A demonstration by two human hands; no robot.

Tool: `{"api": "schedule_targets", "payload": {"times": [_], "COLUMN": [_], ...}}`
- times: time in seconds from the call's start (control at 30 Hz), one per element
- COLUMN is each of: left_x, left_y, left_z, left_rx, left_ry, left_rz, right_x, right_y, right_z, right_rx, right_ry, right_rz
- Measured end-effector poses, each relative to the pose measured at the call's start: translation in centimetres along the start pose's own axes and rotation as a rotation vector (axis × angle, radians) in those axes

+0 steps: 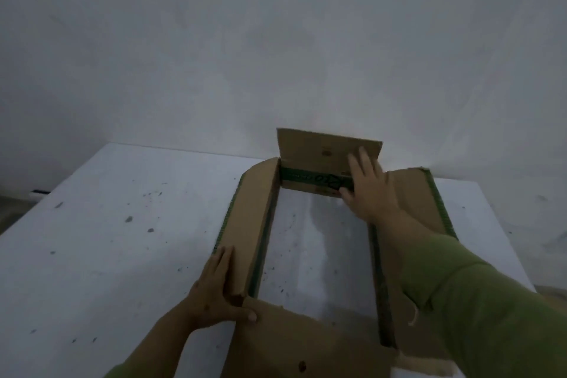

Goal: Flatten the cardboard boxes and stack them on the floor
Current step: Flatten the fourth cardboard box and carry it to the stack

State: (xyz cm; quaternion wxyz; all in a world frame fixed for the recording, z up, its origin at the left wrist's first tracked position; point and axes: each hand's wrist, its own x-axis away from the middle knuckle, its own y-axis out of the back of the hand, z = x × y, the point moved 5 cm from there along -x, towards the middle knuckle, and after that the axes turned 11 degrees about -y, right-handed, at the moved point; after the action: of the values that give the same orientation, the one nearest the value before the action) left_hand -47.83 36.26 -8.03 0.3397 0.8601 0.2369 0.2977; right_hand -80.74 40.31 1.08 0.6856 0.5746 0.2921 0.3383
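Observation:
A brown cardboard box (pixel 313 347) with green printed edges stands open on the white table (pixel 107 239), and the table top shows through its bottomless middle. Its far flap (pixel 319 147) stands upright against the wall. The left flap (pixel 248 218) and right flap (pixel 420 202) are spread outward. My left hand (pixel 214 291) lies flat, fingers together, against the near end of the left flap, with the thumb on the near flap. My right hand (pixel 365 190) presses with spread fingers on the box's far right inner corner, touching the far wall's green band.
The table carries dark specks and stains. A plain grey-white wall (pixel 276 40) rises right behind the table and the box. A strip of floor (pixel 12 209) shows at the far left. My green sleeves cover both forearms at the bottom of the view.

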Motion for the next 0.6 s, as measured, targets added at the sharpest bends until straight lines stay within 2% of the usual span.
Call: {"api": "schedule_targets", "payload": {"times": [0.17,0.23,0.3,0.37,0.43,0.53,0.6], "left_x": [-0.3,-0.6,-0.7,-0.8,-0.9,-0.5,0.1], "left_y": [0.6,0.6,0.5,0.5,0.7,1.9,2.2], "left_z": [0.5,0.7,1.0,1.0,0.9,0.9,1.9], "left_rx": [0.126,0.118,0.106,0.140,0.251,0.478,0.628], "left_ry": [0.052,0.069,0.088,0.121,0.166,0.276,0.401], "left_rz": [-0.135,-0.172,-0.189,-0.202,-0.285,-0.566,-0.684], "right_x": [-5.3,-6.0,-6.3,-6.1,-5.8,-4.5,-2.8], "right_y": [-0.8,-2.0,-2.9,-2.5,-1.5,0.2,1.0], "right_z": [-1.4,-2.1,-2.6,-3.0,-4.1,-7.1,-9.7], "right_rx": [0.001,0.000,-0.018,-0.007,0.039,0.087,-0.084], "right_ry": [-0.142,-0.105,-0.055,-0.054,-0.110,-0.355,-0.566], "right_rz": [0.297,0.386,0.405,0.372,0.259,0.105,0.074]}}
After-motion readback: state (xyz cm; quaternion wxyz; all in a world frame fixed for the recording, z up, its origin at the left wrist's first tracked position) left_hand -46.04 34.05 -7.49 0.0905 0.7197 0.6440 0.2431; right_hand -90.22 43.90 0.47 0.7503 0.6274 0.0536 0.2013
